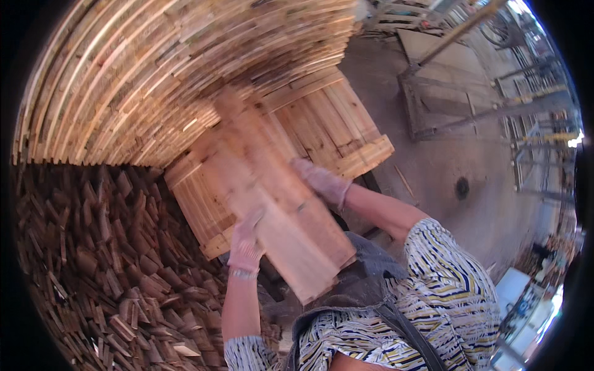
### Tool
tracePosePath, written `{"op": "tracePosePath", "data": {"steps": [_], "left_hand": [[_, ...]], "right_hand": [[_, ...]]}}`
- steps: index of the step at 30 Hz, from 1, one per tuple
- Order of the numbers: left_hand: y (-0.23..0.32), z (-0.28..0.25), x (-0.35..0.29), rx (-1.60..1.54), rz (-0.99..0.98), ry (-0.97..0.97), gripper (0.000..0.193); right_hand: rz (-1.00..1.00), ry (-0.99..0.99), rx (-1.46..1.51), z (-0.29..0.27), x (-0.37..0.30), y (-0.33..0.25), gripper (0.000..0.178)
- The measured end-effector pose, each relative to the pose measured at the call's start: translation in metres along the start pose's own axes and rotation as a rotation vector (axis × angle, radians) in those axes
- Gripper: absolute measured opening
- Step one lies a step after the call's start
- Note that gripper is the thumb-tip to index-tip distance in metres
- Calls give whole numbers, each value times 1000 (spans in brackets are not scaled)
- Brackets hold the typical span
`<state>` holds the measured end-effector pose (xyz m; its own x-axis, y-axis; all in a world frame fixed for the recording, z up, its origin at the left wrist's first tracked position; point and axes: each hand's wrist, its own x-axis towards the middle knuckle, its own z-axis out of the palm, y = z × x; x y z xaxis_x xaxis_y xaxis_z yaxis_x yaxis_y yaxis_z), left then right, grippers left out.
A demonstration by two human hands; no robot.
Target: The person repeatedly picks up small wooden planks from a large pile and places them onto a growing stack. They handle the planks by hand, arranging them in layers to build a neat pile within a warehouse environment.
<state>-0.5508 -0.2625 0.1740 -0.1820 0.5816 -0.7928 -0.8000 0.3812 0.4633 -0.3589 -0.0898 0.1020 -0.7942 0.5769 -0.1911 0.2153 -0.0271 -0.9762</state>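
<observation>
I hold a few long, flat wooden boards (281, 213) side by side, slanting from my apron up toward the stacked planks; motion blurs them, and their exact number is unclear. My left hand (249, 240), in a pale pinkish glove, is closed on their left edge. On the opposite edge my right hand (320, 179), gloved alike, grips farther up, its fingertips partly hidden or smeared. Beneath the boards is a slatted wooden panel (331, 120) with crosspieces along its sides; the boards cover its middle.
A tall stack of planks (142, 74) rises just beyond the panel. At left lies a large heap of wood offcuts (117, 266). To the right are a concrete floor (433, 179) with a thin wood strip (405, 180) on it, and a metal frame (411, 102).
</observation>
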Motion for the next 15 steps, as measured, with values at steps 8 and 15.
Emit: {"op": "tracePosePath", "data": {"steps": [8, 15], "left_hand": [[-54, 24, 147, 51, -148, -210, 35], [-6, -92, 161, 84, -59, -6, 43]], "right_hand": [[704, 360, -274, -86, 3, 40, 79], [830, 335, -1027, -9, 33, 62, 109]]}}
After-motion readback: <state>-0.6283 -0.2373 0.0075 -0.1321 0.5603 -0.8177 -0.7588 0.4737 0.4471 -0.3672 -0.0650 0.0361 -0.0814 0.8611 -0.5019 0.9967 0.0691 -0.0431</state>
